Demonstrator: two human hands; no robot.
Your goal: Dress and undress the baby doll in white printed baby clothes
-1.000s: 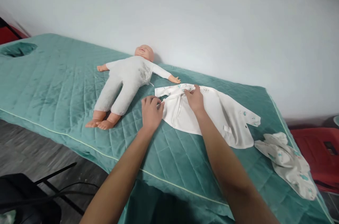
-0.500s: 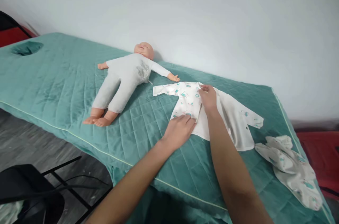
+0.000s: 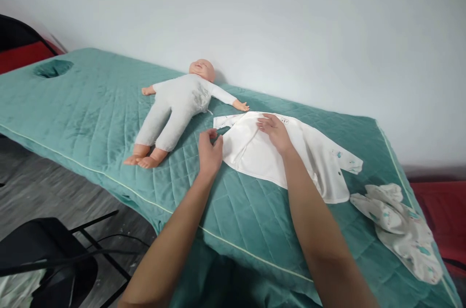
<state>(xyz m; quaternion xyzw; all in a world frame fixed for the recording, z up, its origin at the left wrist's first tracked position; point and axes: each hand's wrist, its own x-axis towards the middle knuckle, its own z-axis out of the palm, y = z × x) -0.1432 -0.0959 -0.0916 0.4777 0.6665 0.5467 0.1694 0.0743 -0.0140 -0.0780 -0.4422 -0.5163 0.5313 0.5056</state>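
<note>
Baby shirt [image 3: 264, 164]: on the massage bed [image 3: 102, 118], beside the doll [image 3: 178, 96]
Front panel [image 3: 236, 140]: just flipped back, print down, leaving the shirt open
Left hand [image 3: 210, 153]: fingers half curled by the panel's edge, grip unclear
Right hand [image 3: 275, 134]: fingers loosely extended over the neckline, nothing visibly pinched

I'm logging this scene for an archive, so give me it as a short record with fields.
Surface: green quilted bed cover, face hole toward the far left
Doll: baby doll on its back, arms spread
Garment: white baby shirt, spread open, plain inside showing
Left hand: thumb and fingers parted, at the shirt's left edge
Right hand: over the shirt's upper part
Right end: crumpled printed garment
</note>
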